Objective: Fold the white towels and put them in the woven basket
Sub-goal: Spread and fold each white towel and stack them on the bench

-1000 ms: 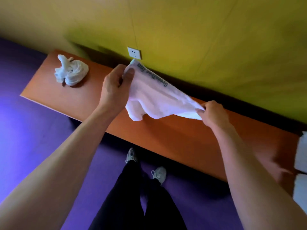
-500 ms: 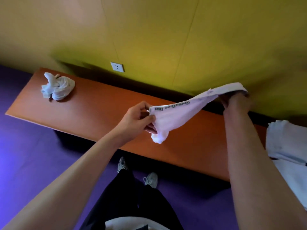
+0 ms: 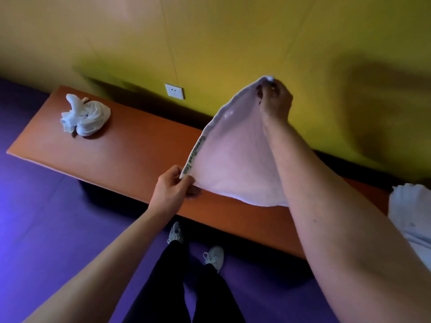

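A white towel (image 3: pixel 235 159) with green lettering along one hem hangs spread in the air over the orange bench (image 3: pixel 130 155). My right hand (image 3: pixel 275 101) pinches its upper corner, raised near the yellow wall. My left hand (image 3: pixel 172 190) pinches the lower corner at the lettered hem, close to the bench's front edge. A second white towel (image 3: pixel 85 116) lies crumpled on the bench's left end. More white cloth (image 3: pixel 410 213) lies at the right edge of the view. No woven basket is in view.
A white wall socket (image 3: pixel 174 91) sits on the yellow wall behind the bench. The floor (image 3: pixel 51 229) is purple. My legs in dark trousers and light shoes (image 3: pixel 213 257) stand in front of the bench.
The towel has opened from a stretched strip into a wide hanging sheet. My right hand rose and moved left with its corner; my left hand dropped lower with the other corner.
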### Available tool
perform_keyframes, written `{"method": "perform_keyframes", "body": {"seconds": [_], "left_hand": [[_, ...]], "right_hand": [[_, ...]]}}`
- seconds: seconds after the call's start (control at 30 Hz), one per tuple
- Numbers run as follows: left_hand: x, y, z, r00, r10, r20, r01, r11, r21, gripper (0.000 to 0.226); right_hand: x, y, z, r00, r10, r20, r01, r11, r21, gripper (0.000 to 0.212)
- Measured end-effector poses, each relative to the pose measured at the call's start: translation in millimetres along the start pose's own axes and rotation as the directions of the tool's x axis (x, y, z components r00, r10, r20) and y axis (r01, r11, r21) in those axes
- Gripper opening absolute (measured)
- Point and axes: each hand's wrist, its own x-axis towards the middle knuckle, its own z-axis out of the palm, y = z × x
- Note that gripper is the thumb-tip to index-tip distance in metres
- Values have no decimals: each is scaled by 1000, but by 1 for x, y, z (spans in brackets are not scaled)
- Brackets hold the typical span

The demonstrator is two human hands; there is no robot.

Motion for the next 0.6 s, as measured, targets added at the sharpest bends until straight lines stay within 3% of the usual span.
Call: {"method": "perform_keyframes", "body": {"seconds": [0.33, 0.43, 0.6], "left_hand": [[77, -135, -68, 958, -257, -129, 276, 947, 163, 11], [109, -167, -86, 945, -284, -162, 316, 919, 237, 2], [163, -196, -110, 930, -259, -259, 336, 885, 323, 5]], "right_hand": [[-29, 171, 154, 950, 258, 175, -221, 953, -206, 23], [-26, 216, 183, 943, 272, 190, -235, 952, -196, 20], [-8, 259, 227, 942, 243, 230, -203, 962, -185, 17]]}}
